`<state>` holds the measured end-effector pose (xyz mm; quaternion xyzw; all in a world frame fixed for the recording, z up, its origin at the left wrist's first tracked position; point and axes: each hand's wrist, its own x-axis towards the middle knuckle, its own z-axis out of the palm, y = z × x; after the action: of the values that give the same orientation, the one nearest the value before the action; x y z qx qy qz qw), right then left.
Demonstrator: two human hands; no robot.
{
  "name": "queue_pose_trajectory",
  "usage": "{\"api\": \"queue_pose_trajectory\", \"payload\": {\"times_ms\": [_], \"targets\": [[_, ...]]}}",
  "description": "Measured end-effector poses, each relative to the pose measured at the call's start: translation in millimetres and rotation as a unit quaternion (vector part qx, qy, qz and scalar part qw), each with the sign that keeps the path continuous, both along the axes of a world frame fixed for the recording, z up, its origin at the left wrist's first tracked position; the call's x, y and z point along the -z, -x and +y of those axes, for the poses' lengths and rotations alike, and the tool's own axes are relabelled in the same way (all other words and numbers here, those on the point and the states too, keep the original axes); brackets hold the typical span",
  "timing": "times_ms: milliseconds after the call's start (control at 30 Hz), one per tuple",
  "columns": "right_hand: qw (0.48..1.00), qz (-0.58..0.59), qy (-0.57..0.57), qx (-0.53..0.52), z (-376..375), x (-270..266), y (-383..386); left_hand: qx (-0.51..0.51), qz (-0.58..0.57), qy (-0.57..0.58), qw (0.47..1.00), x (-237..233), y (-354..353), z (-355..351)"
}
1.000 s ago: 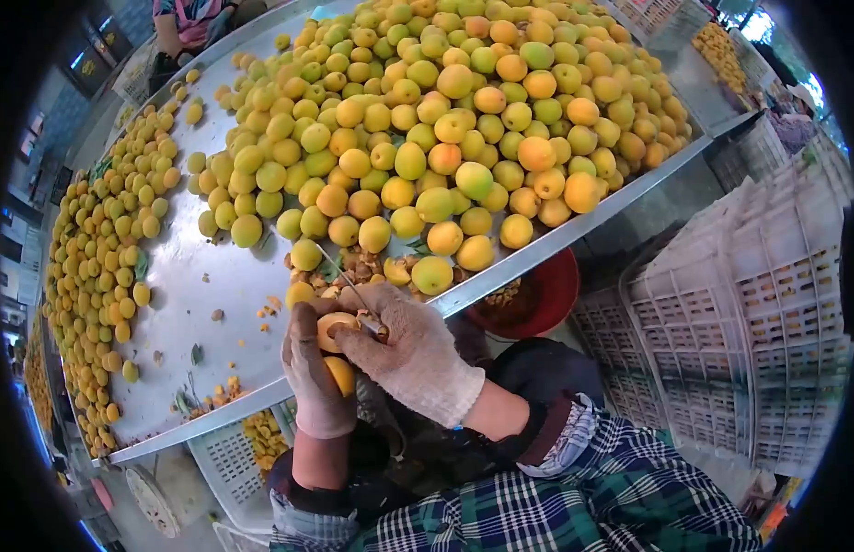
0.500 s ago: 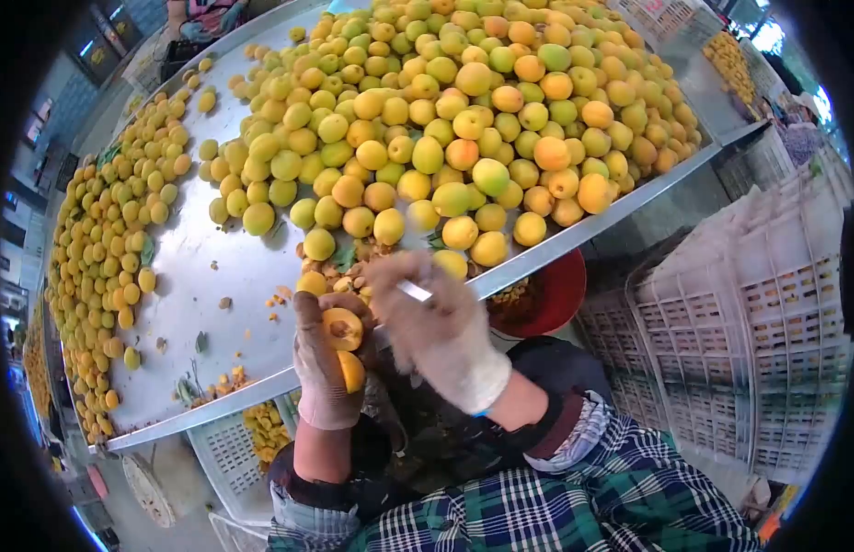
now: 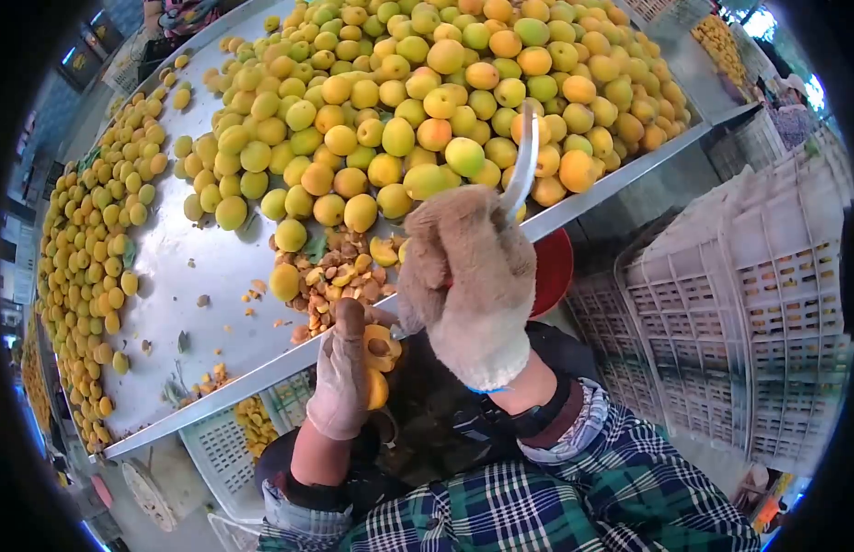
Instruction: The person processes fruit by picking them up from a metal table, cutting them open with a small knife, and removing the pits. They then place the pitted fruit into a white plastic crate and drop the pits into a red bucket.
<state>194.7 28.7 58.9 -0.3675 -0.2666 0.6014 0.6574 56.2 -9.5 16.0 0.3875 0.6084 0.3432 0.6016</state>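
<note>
My gloved left hand (image 3: 339,382), just in front of the metal table's edge, is closed round a cut apricot (image 3: 381,350). Its orange flesh and a dark hollow face upward, and another apricot piece (image 3: 377,389) sits below it in the same grip. My gloved right hand (image 3: 473,285) makes a fist round a small curved knife (image 3: 523,166), whose blade points up over the table rim; its handle is mostly hidden by the fingers. Beyond my left hand lies a heap of apricot pits and scraps (image 3: 330,281), with a whole apricot (image 3: 284,282) beside it.
A large pile of whole apricots (image 3: 381,101) covers the metal table (image 3: 201,267), with another band of apricots (image 3: 96,267) along its left. Under the edge are a red bucket (image 3: 554,269) and a white crate (image 3: 220,469) holding apricot pieces. Stacked crates (image 3: 693,350) stand at right.
My right hand has moved right and away from the left, and the knife blade now points upward. My left hand has shifted slightly right and down, still holding the apricot pieces.
</note>
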Motion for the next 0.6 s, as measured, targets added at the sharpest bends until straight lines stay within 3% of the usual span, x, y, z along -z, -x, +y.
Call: {"api": "queue_pose_trajectory", "payload": {"times_ms": [100,400,500,567,600], "targets": [[0.995,-0.085,-0.057,0.005,-4,9,0,-0.005,-0.005,-0.029,1.000,14,-1,0],[0.974,-0.140,-0.177,0.033,-6,32,4,0.011,-0.003,-0.089,0.996,18,-2,-3],[0.972,-0.170,-0.162,0.017,-8,27,1,0.006,-0.016,-0.100,0.995,24,-3,-4],[0.929,-0.311,-0.197,0.044,-6,24,-5,0.035,-0.001,-0.139,0.990,24,-1,-5],[0.861,-0.433,-0.252,0.086,2,25,-8,0.050,0.006,-0.149,0.988,23,1,-6]]}}
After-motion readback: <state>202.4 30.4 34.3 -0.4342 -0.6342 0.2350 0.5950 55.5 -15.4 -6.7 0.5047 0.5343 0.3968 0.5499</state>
